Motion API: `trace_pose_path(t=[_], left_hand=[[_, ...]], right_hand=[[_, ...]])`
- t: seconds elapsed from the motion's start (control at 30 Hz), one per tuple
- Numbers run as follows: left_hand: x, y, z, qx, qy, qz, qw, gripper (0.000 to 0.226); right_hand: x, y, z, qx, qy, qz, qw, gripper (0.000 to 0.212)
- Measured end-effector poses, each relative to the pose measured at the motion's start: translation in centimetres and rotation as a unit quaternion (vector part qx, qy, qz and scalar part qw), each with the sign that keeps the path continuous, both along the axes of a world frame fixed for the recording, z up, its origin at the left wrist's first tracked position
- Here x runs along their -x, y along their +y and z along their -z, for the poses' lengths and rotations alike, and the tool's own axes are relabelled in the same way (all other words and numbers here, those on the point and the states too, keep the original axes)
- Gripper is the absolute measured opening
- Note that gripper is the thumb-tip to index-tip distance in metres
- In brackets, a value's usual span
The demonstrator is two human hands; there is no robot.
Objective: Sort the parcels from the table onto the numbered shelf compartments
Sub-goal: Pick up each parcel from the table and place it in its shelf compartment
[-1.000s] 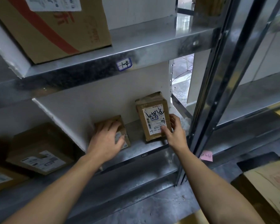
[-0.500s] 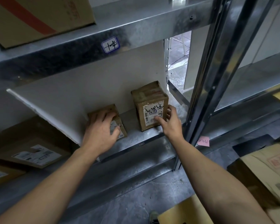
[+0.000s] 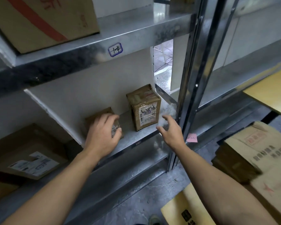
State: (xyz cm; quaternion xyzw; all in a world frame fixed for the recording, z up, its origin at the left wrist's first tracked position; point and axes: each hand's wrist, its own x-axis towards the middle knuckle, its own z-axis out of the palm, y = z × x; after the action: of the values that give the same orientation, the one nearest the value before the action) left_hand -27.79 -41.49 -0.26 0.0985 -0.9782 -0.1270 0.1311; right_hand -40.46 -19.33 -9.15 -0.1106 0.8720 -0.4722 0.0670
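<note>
Shelving looks nearly done here: your left hand [image 3: 102, 133] curls over the small parcel [image 3: 101, 113], flat in the compartment [image 3: 136, 137]; your right hand [image 3: 170, 132], fingers spread, hangs just beside the upright parcel [image 3: 144, 111], not touching it. Any parcels left to sort are out of view.

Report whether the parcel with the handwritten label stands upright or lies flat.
Upright: the parcel stands on its end on the shelf, label facing out; the right hand is apart from it.

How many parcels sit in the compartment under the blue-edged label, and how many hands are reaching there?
Parcels: 2 (small parcel, upright parcel)
Hands: 2 (left hand, right hand)
Total: 4
</note>
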Motion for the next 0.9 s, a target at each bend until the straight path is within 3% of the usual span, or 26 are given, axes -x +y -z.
trace_pose_path(t=[0.27,0.43,0.67,0.9], left_hand=[[-1.2,3.4,0.4,-0.015,0.001,0.163,0.986,0.045],[-2.4,7.1,1.5,-0.003,-0.039,0.237,0.971,0.042],[-4.3,13.4,3.0,0.024,-0.074,0.334,0.939,0.046],[-2.5,19.4,2.2,0.042,-0.079,0.383,0.919,0.043]], right_hand=[[-9.3,5.5,-1.2,-0.241,0.064,0.026,0.968,0.032],[-16.4,10.1,-2.0,-0.354,0.064,0.092,0.929,0.035],[-24.5,16.3,-3.3,-0.418,0.016,0.184,0.89,0.039],[-25.1,20.6,-5.9,-0.422,0.031,0.233,0.876,0.04]])
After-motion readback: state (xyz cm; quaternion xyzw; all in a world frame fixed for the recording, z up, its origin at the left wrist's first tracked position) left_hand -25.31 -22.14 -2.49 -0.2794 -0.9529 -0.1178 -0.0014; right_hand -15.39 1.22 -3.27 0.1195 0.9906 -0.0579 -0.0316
